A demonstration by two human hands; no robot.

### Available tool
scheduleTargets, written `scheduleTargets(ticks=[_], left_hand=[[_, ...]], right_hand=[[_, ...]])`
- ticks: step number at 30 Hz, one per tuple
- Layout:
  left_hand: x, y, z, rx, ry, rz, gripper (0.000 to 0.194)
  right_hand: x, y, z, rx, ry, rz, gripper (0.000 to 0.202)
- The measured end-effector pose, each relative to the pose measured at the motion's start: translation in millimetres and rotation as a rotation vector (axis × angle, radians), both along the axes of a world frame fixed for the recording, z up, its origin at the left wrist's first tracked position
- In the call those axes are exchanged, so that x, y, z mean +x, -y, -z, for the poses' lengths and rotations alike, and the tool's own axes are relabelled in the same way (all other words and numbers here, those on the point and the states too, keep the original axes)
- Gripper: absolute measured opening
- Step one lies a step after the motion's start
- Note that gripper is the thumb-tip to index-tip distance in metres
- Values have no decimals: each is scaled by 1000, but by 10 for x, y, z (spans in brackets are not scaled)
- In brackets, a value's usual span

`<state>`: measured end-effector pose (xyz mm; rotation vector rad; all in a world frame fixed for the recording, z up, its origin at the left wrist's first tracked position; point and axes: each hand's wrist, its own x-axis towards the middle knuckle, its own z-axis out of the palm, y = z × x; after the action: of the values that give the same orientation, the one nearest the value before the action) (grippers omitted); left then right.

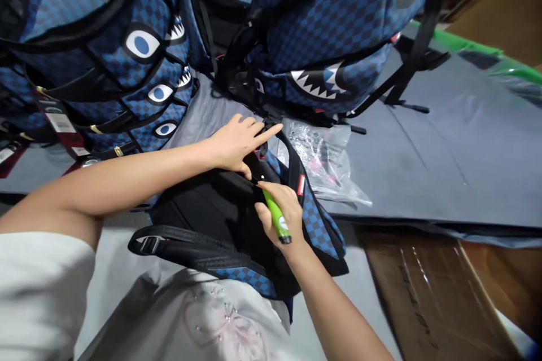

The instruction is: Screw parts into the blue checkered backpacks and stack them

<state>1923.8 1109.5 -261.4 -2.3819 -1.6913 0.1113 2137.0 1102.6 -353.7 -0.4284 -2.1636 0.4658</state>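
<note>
A blue-and-black checkered backpack [319, 225] leans against my lap, its black back panel and straps turned toward me. My right hand [283, 211] is closed around a slim bright green tool [275, 215] with a black end and a round white mark. The tool's far tip sits at the backpack's upper edge, mostly hidden by my fingers, so I cannot tell its exact kind. Just above, my left hand [241, 141] rests across the top of the backpack near its black handle strap [292, 158], fingers stretched out and thumb pointing down toward the tool.
Stacked checkered backpacks [105, 90] with eye and teeth prints stand at left. Another backpack [330, 34] lies at the back centre, straps trailing over the grey table [444, 141]. A clear plastic bag [334, 169] lies beside my work; a brown carton [423, 293] stands below right.
</note>
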Motion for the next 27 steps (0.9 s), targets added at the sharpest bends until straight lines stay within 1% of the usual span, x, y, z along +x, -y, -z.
scheduleTargets(ticks=[2,4,6,8,10,12,15,18,20,24,25,27], left_hand=[[48,55,-22,5,-58,-1,123],[92,78,-27,-10,-140,-26,128],[125,69,-9,-30,-195,-65,129],[144,45,16,-46,-195,-92,125],[149,25,35,-52,-168,-100,115],[144,10,42,-52,-146,-91,104],[127,-17,49,-51,-131,-70,91],[111,-53,62,-61,-107,-70,88],[106,-67,72,-68,-83,-104,89],[121,-58,84,-66,-41,-254,95],[127,-54,86,-70,-32,-280,96],[131,-55,91,-82,-22,-292,97]], right_hand=[[13,-40,-1,-89,-9,9,30],[-14,-57,19,-180,-28,57,31],[-54,-74,44,-284,-46,121,29],[-78,-117,38,-334,-36,150,21],[-67,-191,-25,-314,27,111,12],[-24,-282,-142,-327,95,42,9],[37,-412,-346,-436,178,-60,16],[11,-494,-486,-500,293,-189,25],[-50,-522,-522,-510,345,-228,26],[-110,-567,-527,-458,473,-152,20],[-99,-582,-532,-428,508,-135,19],[-60,-609,-547,-367,544,-134,16]])
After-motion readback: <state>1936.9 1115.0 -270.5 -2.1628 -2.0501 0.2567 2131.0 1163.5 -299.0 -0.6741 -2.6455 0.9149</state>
